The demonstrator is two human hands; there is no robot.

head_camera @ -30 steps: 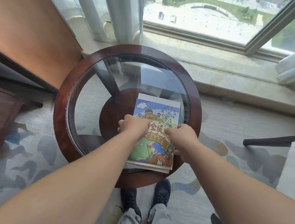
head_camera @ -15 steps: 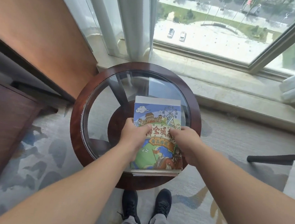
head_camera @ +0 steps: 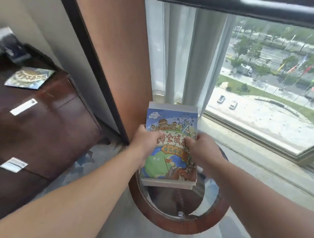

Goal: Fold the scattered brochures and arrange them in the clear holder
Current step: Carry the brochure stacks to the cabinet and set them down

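1. Both hands hold a stack of brochures in front of the person; the stack is over the far part of the round tabletop; I cannot tell if its underside touches the glass.
2. The left hand is at the left edge of the stack, about at mid-height; its grip is closed on the brochures, with the fingers curled on the cover.
3. The right hand is at the right edge, opposite to the left one; its grip is also closed on the brochures, and the fingertips lie on the cover.
4. The top brochure shows a coloured drawing with buildings, a wheel, a cloud and large red characters; grey-white edges of the lower ones stick out beyond it at the far and near ends.
5. The tabletop has a dark wooden rim and a glass centre; only its near half is visible below the stack.
6. At the left stands a dark wooden cabinet; a flat printed card lies on its top, and two white labels are on its front.
7. Behind the stack hangs a pale curtain; to the right a window shows a road, trees, flags and two parked cars.
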